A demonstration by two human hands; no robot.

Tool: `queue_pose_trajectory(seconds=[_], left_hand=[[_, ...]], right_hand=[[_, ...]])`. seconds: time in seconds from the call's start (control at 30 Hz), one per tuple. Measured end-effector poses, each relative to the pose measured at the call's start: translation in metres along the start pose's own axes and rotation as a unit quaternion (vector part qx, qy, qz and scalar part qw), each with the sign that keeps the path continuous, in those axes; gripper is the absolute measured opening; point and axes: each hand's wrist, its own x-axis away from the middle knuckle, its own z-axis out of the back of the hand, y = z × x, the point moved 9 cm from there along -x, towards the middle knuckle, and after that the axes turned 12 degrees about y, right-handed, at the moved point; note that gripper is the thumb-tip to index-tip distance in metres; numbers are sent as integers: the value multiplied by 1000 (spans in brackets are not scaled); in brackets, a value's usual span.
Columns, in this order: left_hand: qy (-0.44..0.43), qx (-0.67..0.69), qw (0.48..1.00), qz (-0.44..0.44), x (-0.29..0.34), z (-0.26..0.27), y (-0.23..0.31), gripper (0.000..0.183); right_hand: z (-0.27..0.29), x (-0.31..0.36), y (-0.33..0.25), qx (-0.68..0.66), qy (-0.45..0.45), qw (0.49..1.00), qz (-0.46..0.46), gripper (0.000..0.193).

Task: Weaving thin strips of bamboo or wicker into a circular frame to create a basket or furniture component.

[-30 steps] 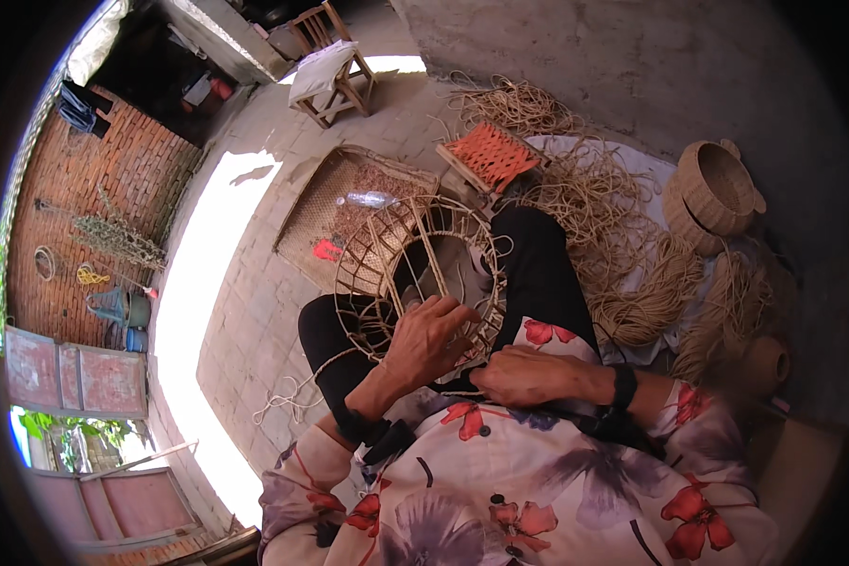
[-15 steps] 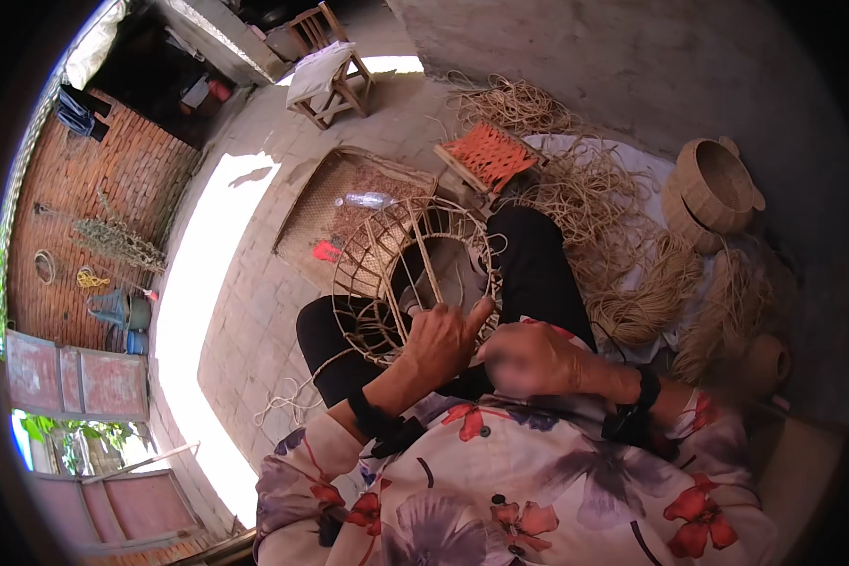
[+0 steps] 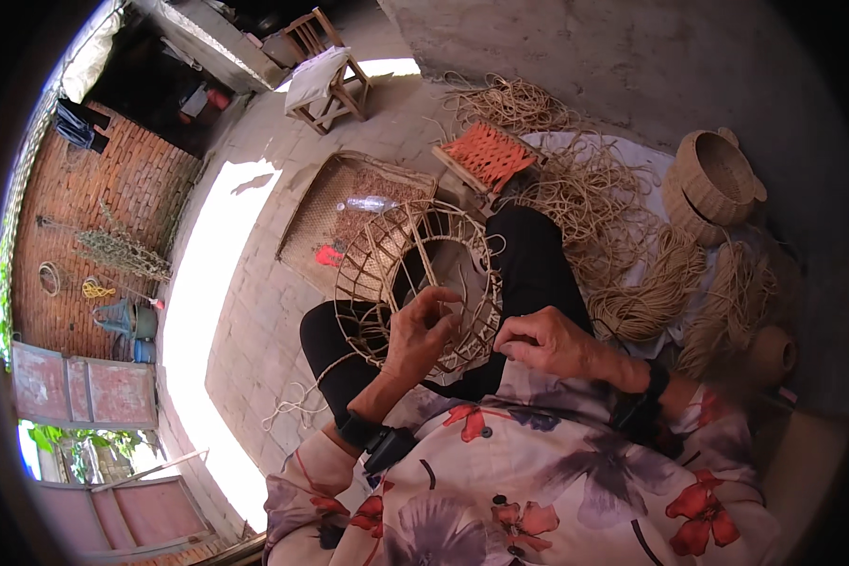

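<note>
Between my knees stands an open-framed basket of thin brown rods with wide gaps, a flat strip crossing its round opening. My left hand is at its near side, in front of the strip's lower end, index finger and thumb bent and apart; its other fingers are partly hidden. To the right, just off the basket's near right edge, my right hand is closed with thumb and fingertips together. Whatever it pinches is too small to make out. A pale cord trails from the basket's left side over my leg to the floor.
Beyond the basket lies a woven mat with a clear bottle and a red item. An orange-webbed stool, heaped cord and finished woven baskets stand right. A wooden chair is farther back.
My hands have drawn apart. The left has shifted slightly left, its thumb now apart from the index finger; the right, blurred before, has moved up and slightly right. The basket stays between my knees.
</note>
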Motion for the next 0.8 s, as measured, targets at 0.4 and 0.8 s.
queue_pose_trajectory(seconds=[0.4,0.8], left_hand=[[-92,62,980,-166,9,14,88,36],[-54,-109,970,-209,-8,12,33,10]], right_hand=[[-25,-29,-10,-42,93,989,110,14],[-12,7,-24,58,10,985,160,16]])
